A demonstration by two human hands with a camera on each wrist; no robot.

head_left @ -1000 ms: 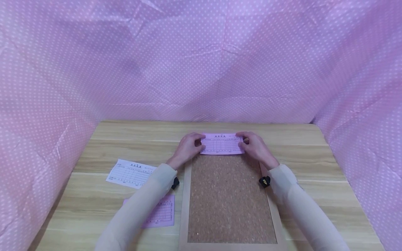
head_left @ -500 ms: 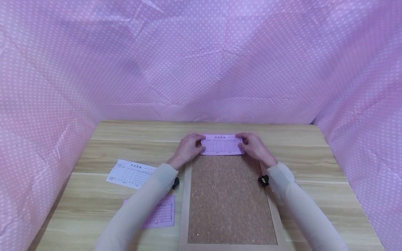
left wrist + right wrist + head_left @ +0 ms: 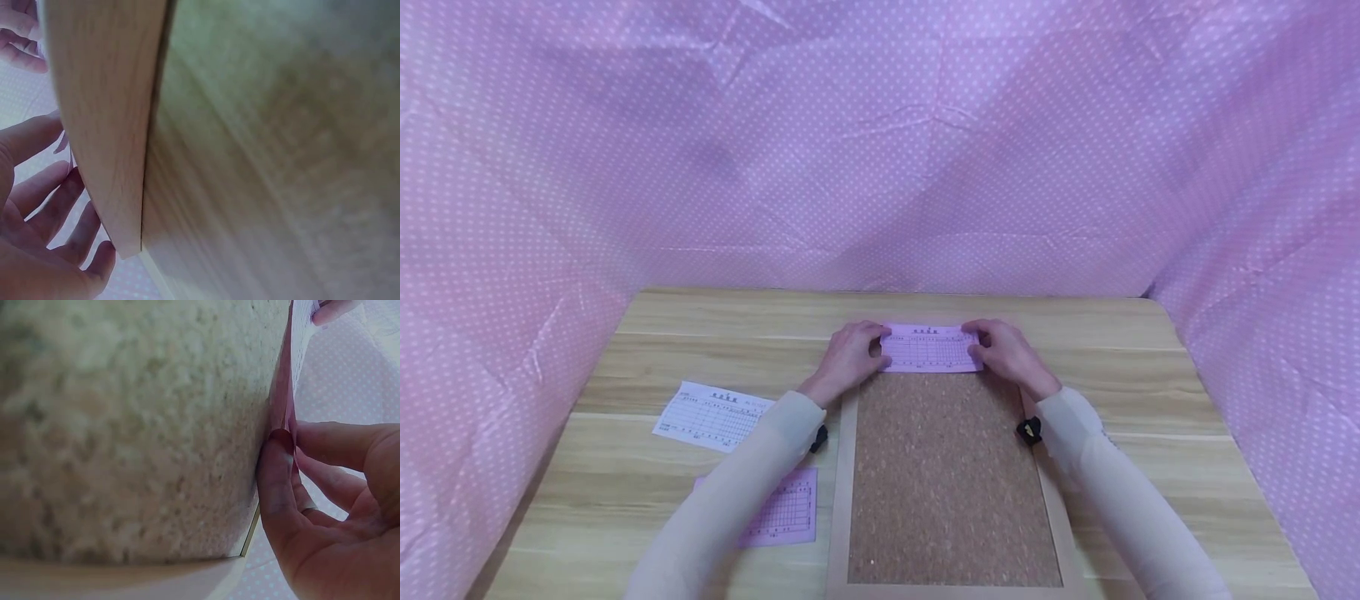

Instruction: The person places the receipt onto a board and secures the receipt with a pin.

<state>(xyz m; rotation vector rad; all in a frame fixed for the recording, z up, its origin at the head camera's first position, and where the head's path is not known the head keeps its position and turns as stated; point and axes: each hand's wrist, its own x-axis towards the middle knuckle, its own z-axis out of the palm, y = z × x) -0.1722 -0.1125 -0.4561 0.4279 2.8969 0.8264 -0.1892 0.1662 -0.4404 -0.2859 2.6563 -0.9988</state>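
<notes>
A pink printed form slip [image 3: 931, 348] lies over the far end of a cork board [image 3: 951, 483] with a pale wooden frame. At the slip's left edge, my left hand [image 3: 847, 360] pinches the paper between thumb and fingers. My right hand [image 3: 1011, 360] does the same at the right edge, so the slip is stretched level between both hands. Thumb and fingertips of the right hand [image 3: 334, 487] close on the slip's edge [image 3: 284, 394] right beside the cork in the right wrist view. In the left wrist view, the left hand's fingers [image 3: 62, 209] run along the frame's edge [image 3: 103, 112].
A white printed form [image 3: 711, 415] lies on the wood-grain table [image 3: 602, 475] left of the board, partly under the left sleeve [image 3: 737, 492]. Nearer, a second pink form [image 3: 790, 508] is also partly covered by it. Pink dotted cloth [image 3: 880, 167] hangs around the table's back and sides.
The pink slip and both hands have come very slightly nearer along the board's far end. The grip on both edges stays the same, and the other forms have not moved.
</notes>
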